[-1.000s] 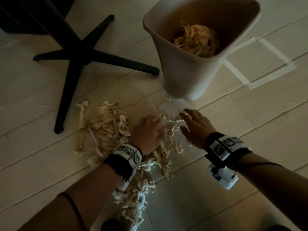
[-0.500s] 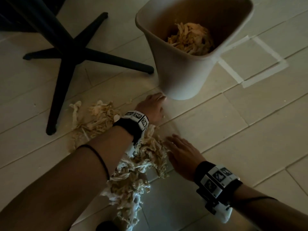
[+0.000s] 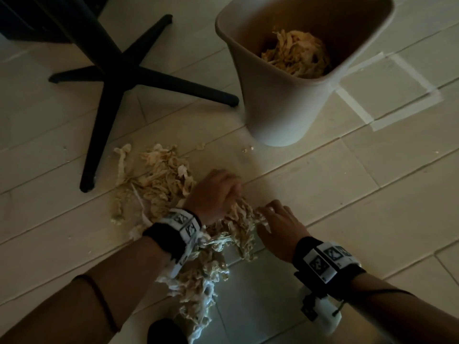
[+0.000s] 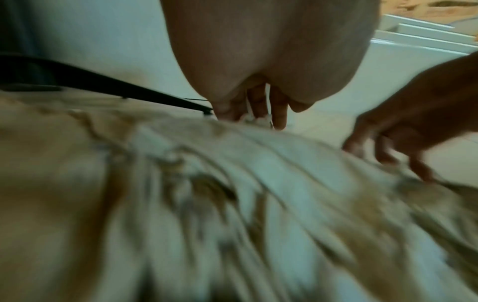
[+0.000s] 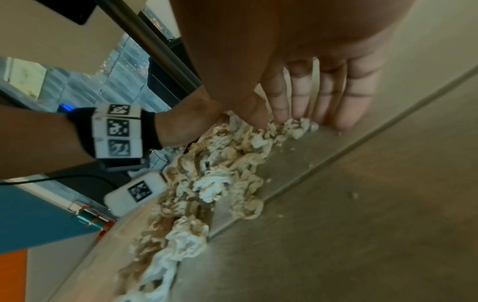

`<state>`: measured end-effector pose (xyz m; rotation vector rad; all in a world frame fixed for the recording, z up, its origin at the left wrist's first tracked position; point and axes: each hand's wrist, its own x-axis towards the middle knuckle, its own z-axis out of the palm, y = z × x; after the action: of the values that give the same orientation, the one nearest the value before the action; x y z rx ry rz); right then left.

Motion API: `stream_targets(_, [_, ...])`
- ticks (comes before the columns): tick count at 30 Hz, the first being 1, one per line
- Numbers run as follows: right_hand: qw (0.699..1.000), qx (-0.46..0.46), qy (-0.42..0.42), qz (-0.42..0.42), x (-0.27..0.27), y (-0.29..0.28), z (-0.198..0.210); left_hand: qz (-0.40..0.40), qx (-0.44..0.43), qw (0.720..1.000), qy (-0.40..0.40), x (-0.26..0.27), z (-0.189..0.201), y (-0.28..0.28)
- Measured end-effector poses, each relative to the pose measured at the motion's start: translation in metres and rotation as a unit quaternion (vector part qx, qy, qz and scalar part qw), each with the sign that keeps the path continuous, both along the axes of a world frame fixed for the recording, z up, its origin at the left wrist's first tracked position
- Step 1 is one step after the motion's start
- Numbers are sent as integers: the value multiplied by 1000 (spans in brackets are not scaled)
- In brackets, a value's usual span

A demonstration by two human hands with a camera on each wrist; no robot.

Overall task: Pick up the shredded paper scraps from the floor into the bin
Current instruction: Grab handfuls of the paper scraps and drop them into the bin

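Beige and white shredded paper [image 3: 161, 180] lies in a long heap on the pale floor, running from near the chair leg back toward me. My left hand [image 3: 216, 192] is dug into the heap's far end, fingers curled down round a clump [image 3: 238, 219]. My right hand [image 3: 275, 224] lies against the clump's right side, its straight fingers [image 5: 300, 98] touching the shreds [image 5: 220, 173]. The left wrist view shows the left fingers [image 4: 279, 110] at the blurred paper's [image 4: 232, 204] far edge. The beige bin [image 3: 278, 108] stands beyond the hands and holds shreds [image 3: 295, 53].
A black star-shaped chair base [image 3: 111, 70] stands at the upper left, one leg ending close to the heap. White tape lines [image 3: 397, 95] mark the floor right of the bin. A few tiny crumbs [image 3: 248, 148] lie in front of the bin.
My left hand has pulled back from the bin's foot toward me, drawing shreds along and closing on a clump. The right hand stays against the heap's right side.
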<state>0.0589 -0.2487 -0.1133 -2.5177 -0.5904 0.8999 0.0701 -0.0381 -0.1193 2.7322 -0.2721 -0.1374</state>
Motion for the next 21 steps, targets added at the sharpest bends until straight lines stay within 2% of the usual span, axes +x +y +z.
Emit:
stream_targets(3, [999, 15, 43, 0, -8, 5, 2, 95, 35, 995, -15, 36, -1, 33])
stream_targets(5, [996, 41, 73, -17, -12, 7, 4, 158, 58, 985, 45, 55, -2, 51])
stream_targets(7, [992, 60, 100, -37, -14, 6, 6, 176, 62, 972, 142, 63, -2, 56])
stream_targets(9, [990, 62, 119, -44, -16, 5, 7, 131, 77, 969, 196, 59, 3, 47])
stream_targets(16, [989, 70, 119, -50, -25, 7, 12, -29, 122, 960, 249, -5, 29, -7])
stream_targets(19, [981, 81, 146, -99, -22, 8, 14, -58, 143, 951, 268, -33, 26, -16])
stream_targets(21, [975, 87, 169, -117, -19, 11, 13, -61, 156, 954, 247, -49, 20, -23])
